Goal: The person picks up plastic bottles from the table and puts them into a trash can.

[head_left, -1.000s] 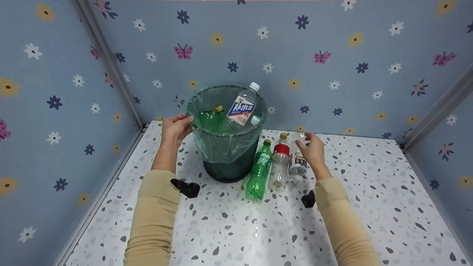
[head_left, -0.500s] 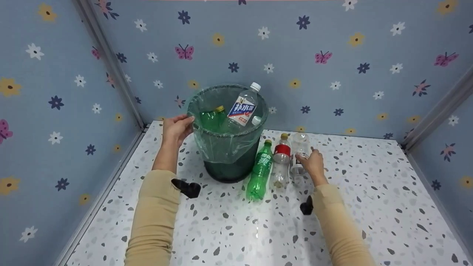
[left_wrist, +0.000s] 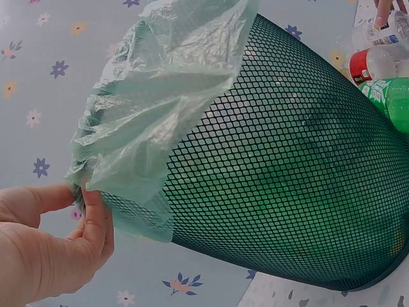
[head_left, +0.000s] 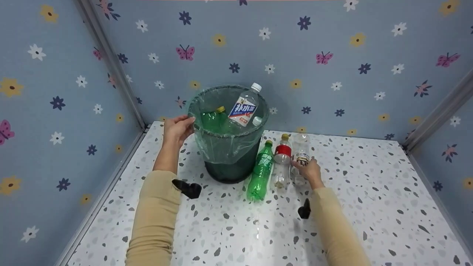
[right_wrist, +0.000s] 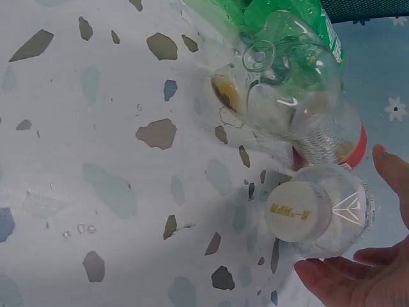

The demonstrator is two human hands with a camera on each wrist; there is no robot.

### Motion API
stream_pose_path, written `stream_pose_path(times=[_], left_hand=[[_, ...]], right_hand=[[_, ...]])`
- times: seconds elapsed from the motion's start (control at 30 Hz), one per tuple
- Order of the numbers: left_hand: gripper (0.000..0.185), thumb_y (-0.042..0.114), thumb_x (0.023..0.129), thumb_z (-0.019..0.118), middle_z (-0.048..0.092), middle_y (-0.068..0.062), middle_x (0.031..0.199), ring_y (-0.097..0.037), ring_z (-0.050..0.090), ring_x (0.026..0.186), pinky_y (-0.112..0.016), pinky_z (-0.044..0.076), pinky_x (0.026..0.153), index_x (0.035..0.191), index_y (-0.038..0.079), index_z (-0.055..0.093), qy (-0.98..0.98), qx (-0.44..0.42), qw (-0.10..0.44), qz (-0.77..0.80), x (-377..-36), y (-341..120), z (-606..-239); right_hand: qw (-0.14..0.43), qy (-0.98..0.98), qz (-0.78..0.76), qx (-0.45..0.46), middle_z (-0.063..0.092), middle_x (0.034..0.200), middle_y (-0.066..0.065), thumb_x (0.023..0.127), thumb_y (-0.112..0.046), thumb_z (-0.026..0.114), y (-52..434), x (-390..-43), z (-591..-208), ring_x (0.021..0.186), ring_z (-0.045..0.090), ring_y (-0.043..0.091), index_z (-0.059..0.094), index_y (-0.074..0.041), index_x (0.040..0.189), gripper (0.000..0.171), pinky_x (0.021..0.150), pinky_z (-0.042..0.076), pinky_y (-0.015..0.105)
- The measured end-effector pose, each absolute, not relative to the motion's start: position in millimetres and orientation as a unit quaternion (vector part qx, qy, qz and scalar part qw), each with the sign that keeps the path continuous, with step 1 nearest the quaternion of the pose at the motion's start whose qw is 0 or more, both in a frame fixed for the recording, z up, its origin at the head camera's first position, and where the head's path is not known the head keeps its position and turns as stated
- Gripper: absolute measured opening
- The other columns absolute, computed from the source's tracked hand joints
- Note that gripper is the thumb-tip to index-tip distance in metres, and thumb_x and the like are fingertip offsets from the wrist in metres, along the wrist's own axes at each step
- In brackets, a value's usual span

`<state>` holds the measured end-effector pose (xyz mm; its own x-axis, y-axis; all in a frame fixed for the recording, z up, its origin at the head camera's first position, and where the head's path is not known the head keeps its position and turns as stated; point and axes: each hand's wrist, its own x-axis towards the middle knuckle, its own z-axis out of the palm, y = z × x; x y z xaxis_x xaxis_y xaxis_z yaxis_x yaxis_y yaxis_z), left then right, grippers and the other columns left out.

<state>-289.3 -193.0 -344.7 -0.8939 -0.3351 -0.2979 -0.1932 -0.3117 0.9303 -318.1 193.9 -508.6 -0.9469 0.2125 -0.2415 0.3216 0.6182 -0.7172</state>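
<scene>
Right hand (head_left: 309,170) now grips clear bottle (head_left: 301,151); left hand (head_left: 177,128) holds bin rim (head_left: 201,127).

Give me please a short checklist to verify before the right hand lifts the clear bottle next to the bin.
1. Right hand around the clear plastic bottle with the white cap: ok, fingers curl round its lower part.
2. Left hand steadies the dark green mesh bin: ok, it pinches the rim.
3. Pale green plastic liner folded over the rim: ok.
4. Room in the bin: cannot tell; a white-labelled bottle already sticks out above the rim.
5. Neighbouring red-labelled clear bottle free of the grip: ok in the head view, though it lies very close.
</scene>
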Motion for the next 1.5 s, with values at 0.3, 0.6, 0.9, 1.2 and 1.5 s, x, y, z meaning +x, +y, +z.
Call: stream_pose_path(times=[0.3,0.6,0.9,1.2,1.5], left_hand=[[0.034,0.004,0.085,0.058,0.048,-0.005,0.094,-0.013,0.049,0.074,-0.022,0.045,0.061,0.116,-0.002,0.048,-0.584,0.226,0.039,-0.778,-289.1,-192.7,-345.5],[0.036,0.004,0.084,0.059,0.049,-0.005,0.094,-0.013,0.050,0.074,-0.022,0.046,0.062,0.118,-0.002,0.047,-0.585,0.225,0.040,-0.778,-288.7,-193.3,-344.0],[0.038,0.004,0.085,0.058,0.049,-0.006,0.096,-0.013,0.051,0.076,-0.023,0.046,0.064,0.120,-0.003,0.047,-0.591,0.222,0.042,-0.775,-288.9,-193.3,-345.3],[0.036,0.003,0.084,0.058,0.047,-0.006,0.094,-0.013,0.049,0.073,-0.022,0.045,0.059,0.118,-0.004,0.045,-0.584,0.219,0.051,-0.780,-290.4,-193.6,-347.0],[0.038,0.002,0.084,0.058,0.049,-0.007,0.092,-0.013,0.051,0.073,-0.021,0.046,0.059,0.119,-0.005,0.046,-0.582,0.218,0.053,-0.781,-290.8,-192.7,-346.6]], right_hand=[[0.087,0.881,-0.428,0.182,0.042,0.120,0.027,0.082,-0.033,0.061,196.6,-318.7,-521.6,0.108,0.044,0.036,0.027,0.012,0.129,0.074,0.090,0.037,0.042],[0.076,0.856,-0.470,0.202,0.044,0.118,0.025,0.081,-0.030,0.063,200.1,-317.7,-524.3,0.103,0.048,0.033,0.031,0.010,0.128,0.070,0.088,0.039,0.039],[0.052,0.856,-0.479,0.187,0.045,0.115,0.026,0.081,-0.030,0.063,210.5,-313.0,-525.5,0.098,0.051,0.033,0.032,0.011,0.127,0.069,0.085,0.041,0.038],[0.015,0.865,-0.483,0.132,0.043,0.121,0.028,0.083,-0.029,0.061,213.9,-308.0,-503.1,0.105,0.047,0.035,0.032,0.010,0.129,0.067,0.086,0.040,0.040],[-0.026,0.859,-0.505,0.075,0.046,0.119,0.026,0.084,-0.028,0.061,208.8,-295.4,-470.9,0.105,0.049,0.033,0.034,0.007,0.130,0.064,0.084,0.043,0.039]])
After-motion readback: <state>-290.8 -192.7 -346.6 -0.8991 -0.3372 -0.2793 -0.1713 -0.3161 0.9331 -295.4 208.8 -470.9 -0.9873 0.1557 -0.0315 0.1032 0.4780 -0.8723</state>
